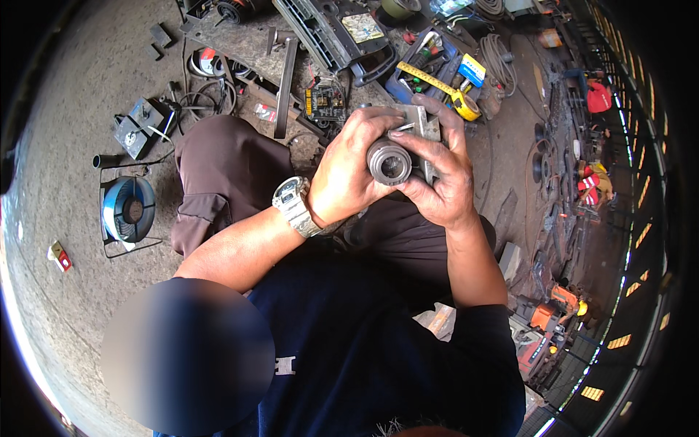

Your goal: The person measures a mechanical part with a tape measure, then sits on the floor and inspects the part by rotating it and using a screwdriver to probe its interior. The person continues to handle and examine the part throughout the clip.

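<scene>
Both hands grip it: left hand [349, 171] and right hand [440, 175] wrapped round grey cylindrical metal part [390, 162]. Bore exposed, inspection ongoing; circuit board [324, 102] untouched on floor.

Dull grey metal on the cylindrical part [389, 162], dark at its bore, with a paler grey plate [421, 120] behind it. Silver wristwatch [295, 205] just left of the part, dark brown trousers [226, 175] further left, navy shirt [364, 349] with a small white mark below. Beyond the part: yellow tape measure [444, 87] across a blue tool case [426, 62], black circuit board [324, 102] with yellow specks; far left of it, blue fan [129, 210] in black wire frame on grey concrete floor [73, 87].
</scene>
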Demonstrator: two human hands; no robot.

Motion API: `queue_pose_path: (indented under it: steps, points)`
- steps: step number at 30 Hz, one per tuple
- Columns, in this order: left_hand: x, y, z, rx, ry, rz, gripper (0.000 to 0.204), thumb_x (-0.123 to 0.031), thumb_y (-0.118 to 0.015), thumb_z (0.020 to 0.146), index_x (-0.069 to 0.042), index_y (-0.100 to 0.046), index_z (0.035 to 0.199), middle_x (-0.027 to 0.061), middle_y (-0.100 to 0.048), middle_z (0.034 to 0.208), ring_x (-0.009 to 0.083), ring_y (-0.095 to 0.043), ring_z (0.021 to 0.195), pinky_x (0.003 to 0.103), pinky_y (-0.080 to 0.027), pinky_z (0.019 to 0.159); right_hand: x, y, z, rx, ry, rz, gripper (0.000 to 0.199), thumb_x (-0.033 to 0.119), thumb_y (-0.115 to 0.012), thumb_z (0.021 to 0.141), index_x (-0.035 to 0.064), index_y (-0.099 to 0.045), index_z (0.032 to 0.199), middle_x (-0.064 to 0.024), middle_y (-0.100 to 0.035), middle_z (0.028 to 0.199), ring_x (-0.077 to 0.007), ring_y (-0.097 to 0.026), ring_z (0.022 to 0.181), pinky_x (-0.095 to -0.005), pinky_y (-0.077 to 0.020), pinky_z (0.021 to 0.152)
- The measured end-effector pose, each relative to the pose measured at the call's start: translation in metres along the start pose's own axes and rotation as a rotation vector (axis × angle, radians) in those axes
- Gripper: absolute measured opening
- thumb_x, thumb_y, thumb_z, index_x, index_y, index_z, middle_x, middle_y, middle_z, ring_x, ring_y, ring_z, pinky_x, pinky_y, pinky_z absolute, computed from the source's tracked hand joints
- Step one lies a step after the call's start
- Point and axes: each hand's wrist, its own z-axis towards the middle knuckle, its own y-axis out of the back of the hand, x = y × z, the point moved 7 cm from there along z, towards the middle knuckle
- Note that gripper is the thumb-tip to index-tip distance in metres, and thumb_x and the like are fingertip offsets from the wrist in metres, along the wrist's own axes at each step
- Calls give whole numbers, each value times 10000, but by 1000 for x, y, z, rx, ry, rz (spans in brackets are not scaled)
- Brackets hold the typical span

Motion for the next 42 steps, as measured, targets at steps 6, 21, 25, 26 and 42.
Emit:
queue_pose_path:
  steps: [6, 21, 25, 26, 42]
  points:
    - [-1, -5, 1, -6, -13, -10, 814, -514, -868, 797, -29, -541, 1363, 193, -617, 1346, 413, -603, 1260, 499, -508, 1041, -2, 3, -3, -5, 2, -11, 518, 383, -870, 831, 81, -772, 1239, -249, -509, 1485, -420, -533, 1373, -504, -444, 1141]
    - [-1, -3, 1, -16, -18, -10, 817, -572, -842, 814, -15, -560, 1342, 198, -627, 1334, 406, -623, 1232, 492, -515, 1030, -2, 2, -2, -7, -16, 28, 505, 329, -878, 806, 84, -773, 1234, -246, -518, 1486, -417, -529, 1378, -501, -438, 1148]
    - [3, 1, 1, -40, -41, 11, 846, -607, -817, 829, -2, -556, 1361, 205, -622, 1337, 396, -623, 1230, 487, -513, 1029, -1, 0, 5, 7, -22, 21, 504, 317, -882, 798, 91, -774, 1235, -242, -523, 1487, -407, -532, 1381, -496, -439, 1150]
    - [4, 2, 1, -47, -38, 19, 856, -617, -811, 831, -1, -553, 1366, 205, -621, 1339, 394, -624, 1229, 487, -513, 1029, -1, -1, 7, 10, -15, 17, 504, 314, -883, 797, 92, -774, 1235, -242, -524, 1488, -405, -536, 1377, -494, -442, 1149]
    - [9, 13, 10, -148, -2, 11, 813, -558, -830, 839, 2, -555, 1361, 199, -627, 1303, 390, -634, 1209, 474, -517, 1024, -8, -5, 32, 17, 3, 20, 497, 306, -889, 788, 73, -779, 1214, -264, -559, 1472, -415, -583, 1337, -492, -465, 1123]
